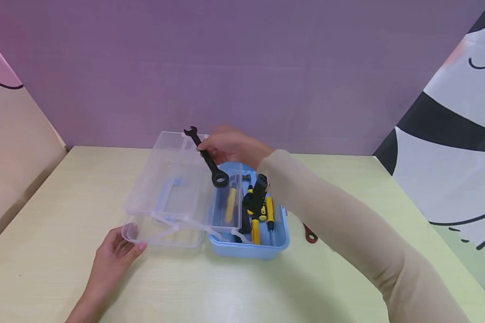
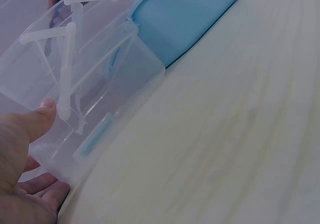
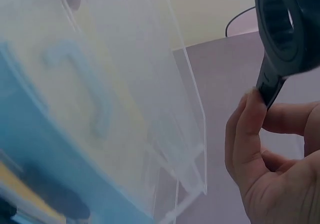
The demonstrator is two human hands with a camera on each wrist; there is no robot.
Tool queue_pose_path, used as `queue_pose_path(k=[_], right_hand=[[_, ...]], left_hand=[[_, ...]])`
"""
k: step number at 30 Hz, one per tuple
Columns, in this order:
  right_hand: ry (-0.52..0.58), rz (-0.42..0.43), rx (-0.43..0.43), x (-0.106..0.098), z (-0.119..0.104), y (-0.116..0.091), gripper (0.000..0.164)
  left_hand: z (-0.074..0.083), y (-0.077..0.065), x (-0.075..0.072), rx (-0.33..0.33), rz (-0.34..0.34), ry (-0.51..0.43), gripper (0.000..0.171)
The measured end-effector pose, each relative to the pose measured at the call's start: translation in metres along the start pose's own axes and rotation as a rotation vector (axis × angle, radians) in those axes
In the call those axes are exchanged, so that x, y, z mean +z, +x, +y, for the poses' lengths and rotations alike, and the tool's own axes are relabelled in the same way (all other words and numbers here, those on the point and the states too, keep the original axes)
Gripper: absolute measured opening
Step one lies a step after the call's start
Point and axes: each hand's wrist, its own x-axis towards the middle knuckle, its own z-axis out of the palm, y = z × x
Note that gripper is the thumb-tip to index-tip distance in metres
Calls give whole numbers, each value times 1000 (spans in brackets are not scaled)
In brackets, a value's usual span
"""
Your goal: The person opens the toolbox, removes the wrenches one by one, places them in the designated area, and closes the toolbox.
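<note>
A black combination wrench is pinched in my right hand, above the transparent tiered trays of a toolbox. Its open jaw end points up and away; the ring end hangs nearer, large in the right wrist view. My left hand grips the outer left end of the clear lid, thumb on top and fingers beneath. White hinge arms join the lid and trays to the light blue box. Several yellow-and-black tools lie inside, including a screwdriver.
A red tool end with a hole pokes out on the table right of the box, partly hidden by my right sleeve. The pale wooden table meets a purple backdrop at the rear. A cartoon-printed panel stands at right.
</note>
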Motion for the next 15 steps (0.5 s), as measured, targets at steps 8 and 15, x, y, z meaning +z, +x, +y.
queue_pose_path(k=[8,15], right_hand=[[-20,36,-28,-24,11,-5,18],[-75,59,-56,-49,23,-15,20]], left_hand=[[-1,2,-1,-5,1,12,59],[-1,3,-1,6,-1,8,58]])
